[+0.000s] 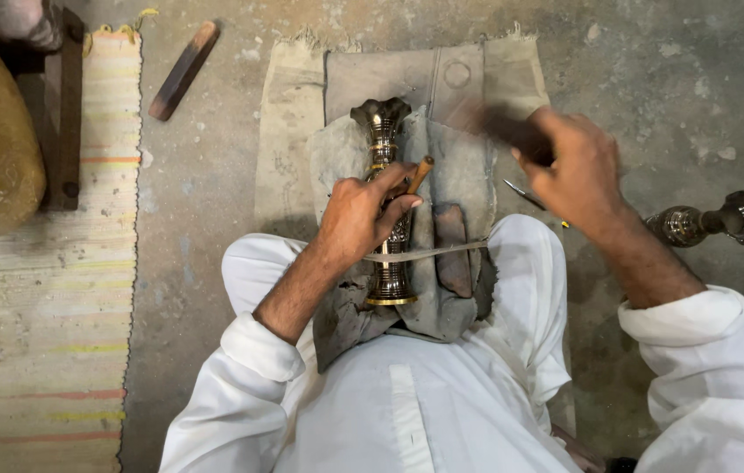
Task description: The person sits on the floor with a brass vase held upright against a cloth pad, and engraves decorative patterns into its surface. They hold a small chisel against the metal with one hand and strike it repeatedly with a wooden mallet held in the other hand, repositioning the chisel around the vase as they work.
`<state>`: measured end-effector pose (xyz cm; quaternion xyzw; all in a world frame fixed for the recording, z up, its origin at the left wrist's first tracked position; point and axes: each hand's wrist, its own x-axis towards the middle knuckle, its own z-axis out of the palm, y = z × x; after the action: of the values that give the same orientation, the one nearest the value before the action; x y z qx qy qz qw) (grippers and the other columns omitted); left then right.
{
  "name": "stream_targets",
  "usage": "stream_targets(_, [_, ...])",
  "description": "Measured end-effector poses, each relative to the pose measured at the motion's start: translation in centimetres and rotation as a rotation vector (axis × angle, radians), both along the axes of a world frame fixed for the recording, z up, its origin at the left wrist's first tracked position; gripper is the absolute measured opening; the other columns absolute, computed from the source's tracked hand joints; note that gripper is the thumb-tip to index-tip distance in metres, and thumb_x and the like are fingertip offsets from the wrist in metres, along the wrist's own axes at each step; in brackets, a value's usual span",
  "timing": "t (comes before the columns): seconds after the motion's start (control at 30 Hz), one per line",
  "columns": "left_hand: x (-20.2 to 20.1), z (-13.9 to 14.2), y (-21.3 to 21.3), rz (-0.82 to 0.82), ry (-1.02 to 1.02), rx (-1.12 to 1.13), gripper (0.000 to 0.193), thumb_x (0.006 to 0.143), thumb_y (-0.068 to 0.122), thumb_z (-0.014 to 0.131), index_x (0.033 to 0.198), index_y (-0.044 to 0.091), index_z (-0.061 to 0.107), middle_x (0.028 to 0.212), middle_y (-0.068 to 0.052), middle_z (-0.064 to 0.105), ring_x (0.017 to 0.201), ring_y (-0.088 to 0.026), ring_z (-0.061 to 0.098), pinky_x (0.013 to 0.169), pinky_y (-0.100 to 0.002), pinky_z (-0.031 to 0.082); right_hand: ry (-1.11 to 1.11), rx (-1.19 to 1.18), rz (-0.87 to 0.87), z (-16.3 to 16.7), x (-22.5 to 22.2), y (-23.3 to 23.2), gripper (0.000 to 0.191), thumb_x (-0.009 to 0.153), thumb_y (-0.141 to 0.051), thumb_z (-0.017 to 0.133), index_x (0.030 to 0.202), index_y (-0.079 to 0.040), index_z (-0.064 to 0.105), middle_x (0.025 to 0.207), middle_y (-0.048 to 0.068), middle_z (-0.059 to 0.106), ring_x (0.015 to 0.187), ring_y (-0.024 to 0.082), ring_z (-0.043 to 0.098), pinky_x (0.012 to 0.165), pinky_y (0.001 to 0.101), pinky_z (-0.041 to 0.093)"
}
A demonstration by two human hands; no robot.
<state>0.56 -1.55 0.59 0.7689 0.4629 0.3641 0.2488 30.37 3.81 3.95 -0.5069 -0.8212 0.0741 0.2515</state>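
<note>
Engraving step: brass vase [387, 206] lies on grey cloth [455, 175] across lap; left hand [359, 215] pinches chisel [419, 174] against it; right hand [578, 166] grips blurred mallet [512, 131] (raised). Next move likely needs a square strike.

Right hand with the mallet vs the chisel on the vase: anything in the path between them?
Nothing visible. The right hand holds a blurred dark tool raised to the right of the wooden-handled chisel, which the left hand holds against the brass vase. Only the grey cloth lies below the gap.
</note>
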Motion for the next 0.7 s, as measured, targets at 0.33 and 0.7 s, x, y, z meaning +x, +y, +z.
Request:
stream_targets(0.33, [-0.21,0.32,0.15,-0.008,0.024,-0.040,0.039,0.094,0.025,0.076,0.126,0.006,0.063,0.088,-0.016,0.078,0.076,-0.035,0.076,0.064,-0.043,0.059,0.051,-0.089,-0.057,-0.12,0.38,0.42,0.020,0.088,-0.010,0.080,0.101,-0.005,0.066,0.083,0.013,0.064,0.081,0.032,0.063,0.071,0.0449,0.045])
stream_targets(0.7, [-0.36,0.55,0.36,-0.060,0.028,-0.059,0.036,0.094,0.025,0.077,0.123,0.007,0.064,0.090,-0.014,0.077,0.077,-0.034,0.076,0.066,-0.042,0.058,-0.195,0.043,0.021,0.45,0.97,-0.35,0.028,0.075,-0.001,0.077,0.101,-0.006,0.066,0.091,0.013,0.069,0.085,0.033,0.064,0.079,0.0449,0.050])
